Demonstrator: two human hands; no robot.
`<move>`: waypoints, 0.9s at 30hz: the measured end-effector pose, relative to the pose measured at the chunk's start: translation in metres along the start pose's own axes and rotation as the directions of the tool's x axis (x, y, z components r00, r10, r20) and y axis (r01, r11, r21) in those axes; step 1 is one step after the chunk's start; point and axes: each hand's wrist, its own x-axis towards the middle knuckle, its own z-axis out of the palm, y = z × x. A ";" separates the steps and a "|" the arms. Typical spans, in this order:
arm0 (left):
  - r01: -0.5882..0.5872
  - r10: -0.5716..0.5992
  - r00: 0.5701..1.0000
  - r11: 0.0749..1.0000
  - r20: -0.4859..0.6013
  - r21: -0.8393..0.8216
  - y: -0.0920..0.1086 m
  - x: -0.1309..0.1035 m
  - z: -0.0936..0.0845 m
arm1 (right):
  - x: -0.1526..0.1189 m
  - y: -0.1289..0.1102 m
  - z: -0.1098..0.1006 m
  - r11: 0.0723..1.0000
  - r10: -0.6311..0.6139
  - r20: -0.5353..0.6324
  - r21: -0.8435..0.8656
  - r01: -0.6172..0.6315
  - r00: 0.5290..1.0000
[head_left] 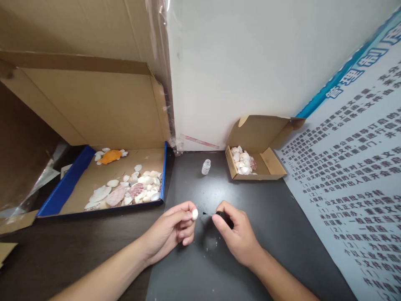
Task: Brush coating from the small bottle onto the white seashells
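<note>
left hand [175, 230] with small white shell [194, 214], right hand [234, 234] with perhaps a brush cap [223, 215]

So there's a small white rounded seashell [194, 214], smooth and pale, pinched upright at the fingertips just above the dark tabletop, its face turned toward the other object. That one's a small black cap-topped brush [223, 217], mostly hidden inside the fingers, lying roughly level with a thin dark tip poking out toward the shell. The tip sits just beside the shell, and I can't tell if they're touching.
</note>
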 end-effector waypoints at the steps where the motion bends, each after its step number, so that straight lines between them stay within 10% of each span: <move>1: 0.002 -0.002 1.000 1.000 -0.001 0.000 0.000 0.000 0.000 | 0.000 0.000 0.000 1.000 -0.012 -0.007 0.017 0.012 1.000; 27: -0.007 0.007 1.000 1.000 0.012 0.014 -0.001 0.000 -0.001 | -0.004 -0.004 0.000 0.989 -0.142 0.051 0.049 0.140 0.989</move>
